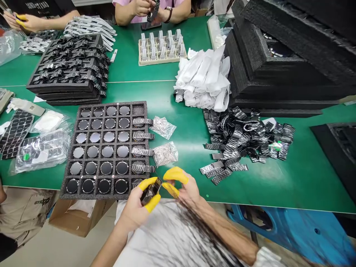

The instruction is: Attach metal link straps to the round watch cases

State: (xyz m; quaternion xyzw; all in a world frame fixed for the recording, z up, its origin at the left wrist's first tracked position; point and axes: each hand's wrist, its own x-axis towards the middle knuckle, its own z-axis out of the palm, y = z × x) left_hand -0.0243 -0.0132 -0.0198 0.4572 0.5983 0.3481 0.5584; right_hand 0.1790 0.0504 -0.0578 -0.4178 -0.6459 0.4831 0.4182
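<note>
My left hand [136,207], yellow covers on its thumb and finger, grips a dark watch [151,193] just off the table's front edge. Beside it, my right hand [186,187] has its yellow-covered thumb and forefinger bent close together near the watch's upper end. Anything between those fingertips is too small to make out. Left of my hands lies a black foam tray [111,181] with rows of round watch faces. Metal straps [143,151] stick out over its right column. Two clear bags of small metal pins [165,154] lie between the tray and my right hand.
Loose black metal straps [236,137] are heaped on the right, below white-wrapped pieces [204,79]. Black foam trays [278,81] are stacked behind. A co-worker's hands [151,9] hold a strap across the green table, beyond a beige tray [162,59]. A blue stool [292,230] stands below.
</note>
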